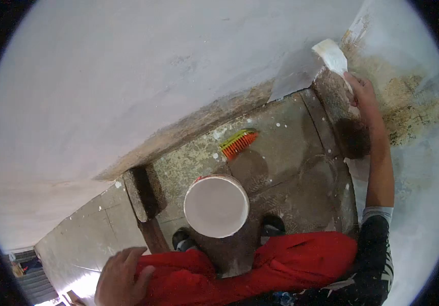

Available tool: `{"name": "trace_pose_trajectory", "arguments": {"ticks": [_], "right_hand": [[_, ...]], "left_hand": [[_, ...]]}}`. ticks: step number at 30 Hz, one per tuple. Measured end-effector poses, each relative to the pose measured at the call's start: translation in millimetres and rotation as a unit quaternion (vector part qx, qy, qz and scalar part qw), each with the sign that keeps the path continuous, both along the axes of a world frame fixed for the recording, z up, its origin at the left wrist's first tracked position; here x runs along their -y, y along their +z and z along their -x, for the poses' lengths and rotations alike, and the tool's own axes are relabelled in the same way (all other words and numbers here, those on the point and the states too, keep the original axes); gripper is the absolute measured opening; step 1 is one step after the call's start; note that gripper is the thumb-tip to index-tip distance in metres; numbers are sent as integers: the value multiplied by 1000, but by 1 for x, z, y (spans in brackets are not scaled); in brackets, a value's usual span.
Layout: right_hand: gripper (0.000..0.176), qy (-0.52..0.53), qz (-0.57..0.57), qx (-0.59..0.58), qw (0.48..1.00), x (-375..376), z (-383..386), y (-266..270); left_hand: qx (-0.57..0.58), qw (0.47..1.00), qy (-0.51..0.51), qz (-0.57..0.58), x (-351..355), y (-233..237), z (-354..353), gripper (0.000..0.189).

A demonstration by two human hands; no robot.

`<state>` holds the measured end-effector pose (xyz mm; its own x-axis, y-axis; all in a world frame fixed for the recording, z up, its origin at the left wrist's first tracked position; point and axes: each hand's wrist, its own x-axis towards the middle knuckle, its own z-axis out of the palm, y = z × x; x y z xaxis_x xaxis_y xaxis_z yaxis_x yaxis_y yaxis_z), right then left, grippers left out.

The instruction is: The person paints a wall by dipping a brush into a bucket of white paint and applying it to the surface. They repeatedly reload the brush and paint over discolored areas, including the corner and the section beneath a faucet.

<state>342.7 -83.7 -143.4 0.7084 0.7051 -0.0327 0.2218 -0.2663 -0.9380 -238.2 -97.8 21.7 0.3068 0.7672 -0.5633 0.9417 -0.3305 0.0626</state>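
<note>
My right hand [362,95] is closed round the handle of a wide brush [332,56] at the upper right. The brush's white-coated bristles lie against or close to the wall [260,46] near the corner. Down at the lower left, my left hand [122,278] hangs beside my red-trousered knee, fingers apart and nothing in it. A round bucket [216,206] of whitish liquid stands on the floor between my feet. Beyond the bucket lies a scrubbing brush [238,144] with orange bristles and a yellow-green back.
A low ledge [140,194] juts up left of the bucket, and another raised block [339,109] sits in the right corner. The tiled floor [291,153] has white spots. Brown stains mark the right wall [408,102]. Slatted grey material [33,280] shows at the lower left.
</note>
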Motion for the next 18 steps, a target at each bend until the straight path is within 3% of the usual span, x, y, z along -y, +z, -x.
{"name": "trace_pose_trajectory", "arguments": {"ticks": [1,3,5,7,8,10,12,15,18], "right_hand": [[36,-1,1,2,1000,4,0,8],[34,121,65,55,989,10,5,28],[33,150,100,62,982,15,28,47],[32,190,142,68,969,18,54,57],[29,223,149,111,957,20,67,58],[25,266,163,149,938,22,92,60],[33,382,188,209,880,25,116,68],[33,503,175,171,829,16,173,86],[33,555,210,121,796,4,234,94]], "left_hand": [[20,999,-29,10,-9,-2,-7,38],[44,997,-62,16,-24,-8,-17,38],[41,991,-106,76,-37,-16,-23,34],[90,985,-130,65,-41,-25,-26,26],[133,978,-152,54,-41,-28,-26,20],[105,982,-152,44,-42,-29,-24,18],[78,984,-154,39,-44,-30,-20,16],[95,977,-189,6,-44,-29,-7,16],[137,967,-212,28,-44,-29,10,11]]}}
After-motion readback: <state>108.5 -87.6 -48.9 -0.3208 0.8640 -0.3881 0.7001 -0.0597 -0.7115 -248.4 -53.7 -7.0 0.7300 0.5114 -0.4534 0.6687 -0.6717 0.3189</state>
